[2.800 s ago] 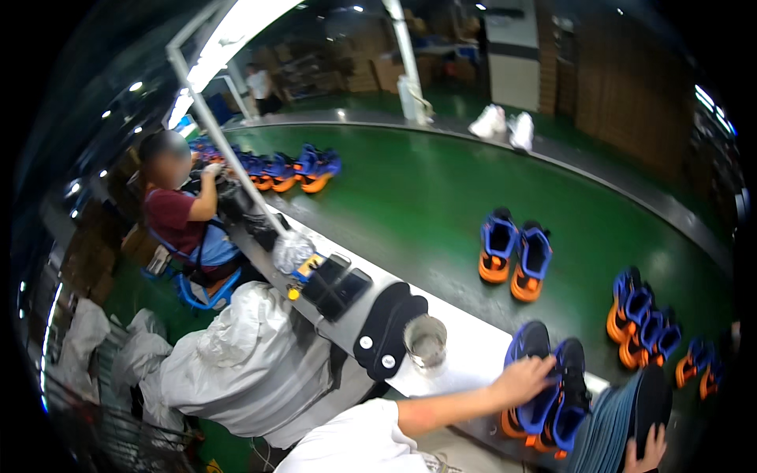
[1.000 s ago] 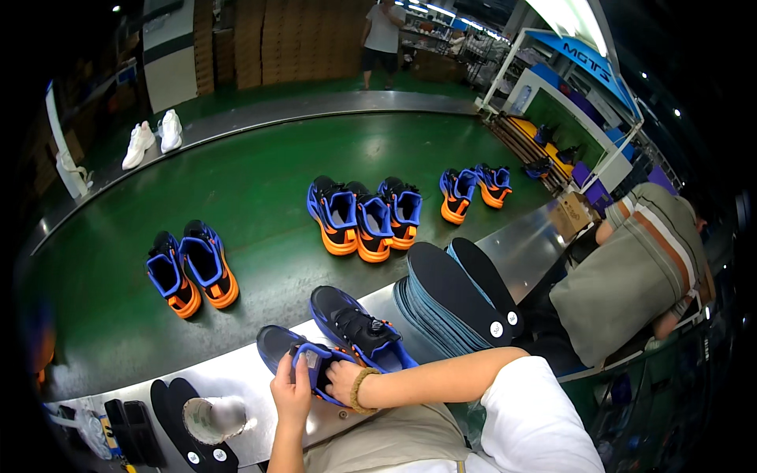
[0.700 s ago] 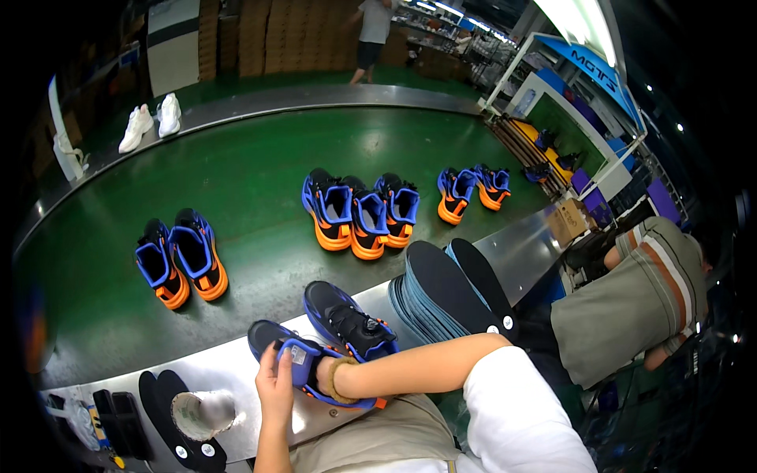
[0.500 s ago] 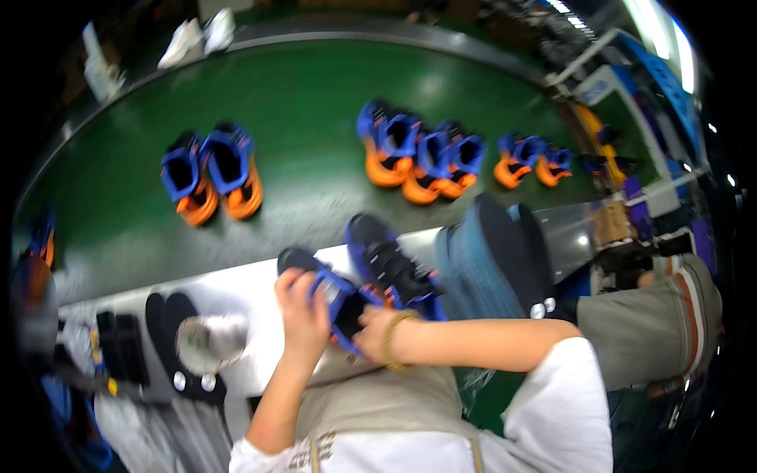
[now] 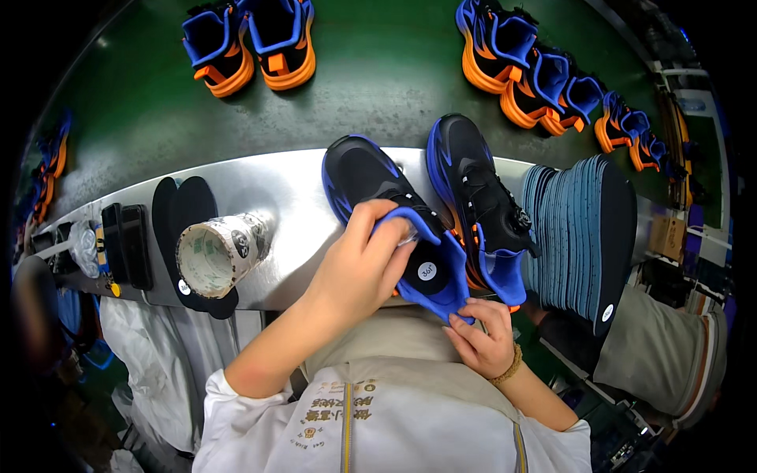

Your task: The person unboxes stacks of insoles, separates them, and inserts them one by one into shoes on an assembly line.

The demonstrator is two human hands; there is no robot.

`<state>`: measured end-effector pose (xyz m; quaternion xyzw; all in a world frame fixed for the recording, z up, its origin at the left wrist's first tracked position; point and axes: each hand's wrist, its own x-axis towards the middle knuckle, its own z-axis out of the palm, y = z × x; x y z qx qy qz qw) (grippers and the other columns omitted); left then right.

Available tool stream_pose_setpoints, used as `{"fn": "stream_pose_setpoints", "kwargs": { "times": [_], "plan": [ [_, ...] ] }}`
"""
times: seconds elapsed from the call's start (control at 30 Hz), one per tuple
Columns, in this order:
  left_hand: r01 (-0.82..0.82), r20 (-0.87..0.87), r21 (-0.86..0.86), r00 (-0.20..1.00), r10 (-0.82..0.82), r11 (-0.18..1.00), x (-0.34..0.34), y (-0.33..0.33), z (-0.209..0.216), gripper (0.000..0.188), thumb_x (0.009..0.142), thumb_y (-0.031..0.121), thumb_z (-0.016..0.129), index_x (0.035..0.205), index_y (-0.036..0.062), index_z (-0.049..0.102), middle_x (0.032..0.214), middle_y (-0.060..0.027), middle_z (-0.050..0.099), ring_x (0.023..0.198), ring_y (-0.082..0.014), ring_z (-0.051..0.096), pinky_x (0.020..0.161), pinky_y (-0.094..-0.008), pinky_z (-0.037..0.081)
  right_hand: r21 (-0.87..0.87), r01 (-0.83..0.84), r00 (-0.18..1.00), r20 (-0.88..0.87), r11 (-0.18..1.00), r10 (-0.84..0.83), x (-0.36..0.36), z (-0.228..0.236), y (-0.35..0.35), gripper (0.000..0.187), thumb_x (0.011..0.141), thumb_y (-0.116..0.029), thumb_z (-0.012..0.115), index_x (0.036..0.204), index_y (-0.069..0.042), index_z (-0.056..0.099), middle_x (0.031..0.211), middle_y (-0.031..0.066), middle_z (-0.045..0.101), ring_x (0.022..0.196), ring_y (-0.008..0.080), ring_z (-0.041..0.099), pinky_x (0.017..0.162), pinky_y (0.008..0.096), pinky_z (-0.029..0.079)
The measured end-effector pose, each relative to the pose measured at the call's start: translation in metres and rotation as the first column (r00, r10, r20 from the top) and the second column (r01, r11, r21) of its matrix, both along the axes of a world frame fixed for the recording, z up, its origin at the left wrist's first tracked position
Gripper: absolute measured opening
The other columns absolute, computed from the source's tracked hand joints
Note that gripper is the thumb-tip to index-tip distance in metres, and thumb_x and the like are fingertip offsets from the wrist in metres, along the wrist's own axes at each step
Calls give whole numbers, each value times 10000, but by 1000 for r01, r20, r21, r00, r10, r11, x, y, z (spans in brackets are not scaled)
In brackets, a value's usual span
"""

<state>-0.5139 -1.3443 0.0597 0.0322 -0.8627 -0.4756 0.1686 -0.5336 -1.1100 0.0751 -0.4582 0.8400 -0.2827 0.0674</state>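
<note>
A black and blue sneaker [image 5: 371, 177] lies on the metal bench [image 5: 284, 189] in front of me, heel toward me. My left hand [image 5: 359, 264] grips its collar, fingers reaching into the opening. My right hand [image 5: 481, 339] pinches the blue heel edge [image 5: 445, 296] from below. A black insole with a small round white sticker [image 5: 426, 270] shows inside the shoe. Its matching sneaker [image 5: 473, 205] lies just to the right, touching it.
A stack of grey-blue insoles [image 5: 579, 229] stands at the right. A paper cup [image 5: 213, 252] lies on black insoles [image 5: 185, 209] at the left. Orange and blue sneaker pairs [image 5: 252, 43] [image 5: 524, 67] ride the green conveyor beyond. Another person's trouser leg [image 5: 670, 355] is at lower right.
My view swung from the left side of the line to straight down at the bench. Both hands closed on the sneaker and drew its heel toward me.
</note>
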Motion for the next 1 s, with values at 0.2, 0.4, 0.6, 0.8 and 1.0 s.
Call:
{"fn": "stream_pose_setpoints", "kwargs": {
  "times": [0.2, 0.4, 0.6, 0.8, 1.0],
  "plan": [
    [-43, 1, -208, 999, 45, 977, 0, -24, 15, 128, 719, -10, 666, 795, 8, 565, 895, -188, 630, 770, -263, 603, 732, -283, 469, -117, 23, 970, 242, 993, 6, -22, 44, 19, 259, 658, 36, 644, 912, 19, 600, 916, 169, 608, 814, 299, 613, 700, 339, 499],
    [-300, -75, 375, 933, 351, 877, -1, -42, 39, 82, 834, -25, 512, 787, 5, 452, 979, -194, 603, 841, -212, 593, 755, -308, 469, -283, 662, 706, -76, 694, -705, -100, 97, 103, 318, 882, -30, 485, 1193, 39, 476, 1147, 144, 525, 1043, 200, 515, 931, 297, 378],
    [245, -186, 676, 969, -160, 696, -37, 36, 74, 215, 748, -52, 480, 945, 32, 466, 905, -99, 539, 545, -59, 432, 475, -169, 370, 337, 712, 679, -112, 615, -725, -153, 77, 193, 363, 698, -123, 684, 1023, -14, 565, 972, 134, 596, 829, 245, 568, 721, 315, 447],
    [120, -108, -606, 967, -231, 787, -80, 104, 26, 468, 707, 214, 674, 1124, 77, 509, 928, -118, 519, 669, -252, 552, 569, -363, 457, 338, 761, 596, -28, 554, -802, -158, 86, 190, 295, 687, -164, 721, 872, -13, 549, 747, 85, 555, 633, 177, 492, 595, 297, 417],
    [58, 196, 29, 979, -63, 998, -104, 80, 38, 331, 848, 279, 551, 1002, -14, 563, 791, -197, 609, 720, -308, 610, 648, -346, 463, -318, 774, 618, 191, 548, -762, -134, 141, 213, 185, 815, -81, 616, 921, 70, 602, 1019, 68, 568, 775, 80, 537, 671, 205, 438]
  ]
}}
